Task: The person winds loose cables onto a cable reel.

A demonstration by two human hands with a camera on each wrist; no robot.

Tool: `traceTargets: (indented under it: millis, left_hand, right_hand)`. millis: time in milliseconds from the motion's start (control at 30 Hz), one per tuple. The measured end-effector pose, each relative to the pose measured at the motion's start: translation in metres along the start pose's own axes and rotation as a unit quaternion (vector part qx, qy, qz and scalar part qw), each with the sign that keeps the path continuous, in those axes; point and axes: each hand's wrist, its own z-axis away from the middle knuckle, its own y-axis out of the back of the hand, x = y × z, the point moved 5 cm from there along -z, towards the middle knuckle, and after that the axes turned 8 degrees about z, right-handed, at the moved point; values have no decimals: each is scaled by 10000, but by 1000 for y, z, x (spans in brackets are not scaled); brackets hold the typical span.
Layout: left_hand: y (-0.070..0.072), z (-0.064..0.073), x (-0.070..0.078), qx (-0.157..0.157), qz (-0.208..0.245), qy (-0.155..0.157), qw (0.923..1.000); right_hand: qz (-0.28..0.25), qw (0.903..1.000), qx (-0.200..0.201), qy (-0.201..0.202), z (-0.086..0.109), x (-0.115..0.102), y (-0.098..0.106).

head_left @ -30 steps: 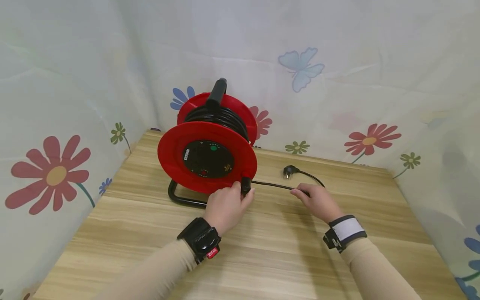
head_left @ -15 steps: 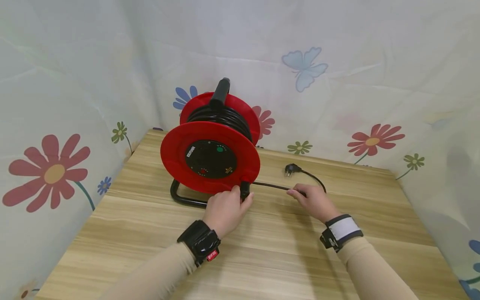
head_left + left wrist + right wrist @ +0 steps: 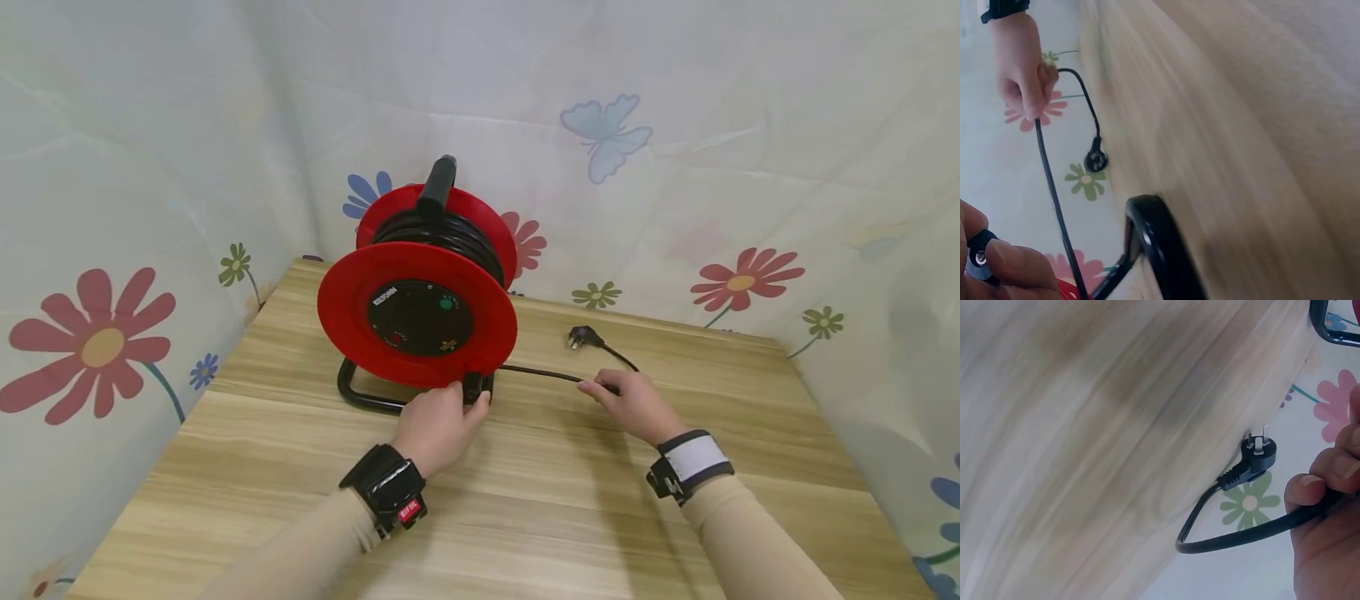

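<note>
A red cable reel [image 3: 345, 308] with black cable [image 3: 450, 233] wound on it stands on the table, tilted toward me. My left hand [image 3: 435, 425] grips the black crank knob [image 3: 472, 387] at the reel's lower right rim; the left wrist view shows thumb and fingers round the knob [image 3: 980, 256]. My right hand [image 3: 633, 404] holds the cable, which runs fairly straight from the reel to my fingers. From behind that hand a short end curves to a black plug [image 3: 582, 337], its metal pins showing in the right wrist view. There the cable [image 3: 1241, 539] passes under curled fingertips [image 3: 1307, 489].
The reel's black tube stand [image 3: 367, 402] rests on the wooden table [image 3: 525, 517]; its black carry handle [image 3: 437, 187] rises on top. A pale curtain [image 3: 712, 150] with printed flowers and a butterfly hangs behind and along both sides.
My left hand and the knob have moved a little to the left, and the reel's black centre plate has turned slightly clockwise. My right hand stays on the cable, nearly in place.
</note>
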Motion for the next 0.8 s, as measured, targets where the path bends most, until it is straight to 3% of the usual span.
traceTargets:
  millis: [167,533,800]
  left_hand:
    - [0,4,-16,-145,257,208,9993]
    - [8,12,-43,-278,186,434,9985]
    - [15,15,-54,-221,118,489,9985]
  right_hand:
    - [27,9998,-91,-173,4,7,5]
    - [70,9970,-166,-749,26,50,11]
    - [457,9968,116,-651,40,69,25]
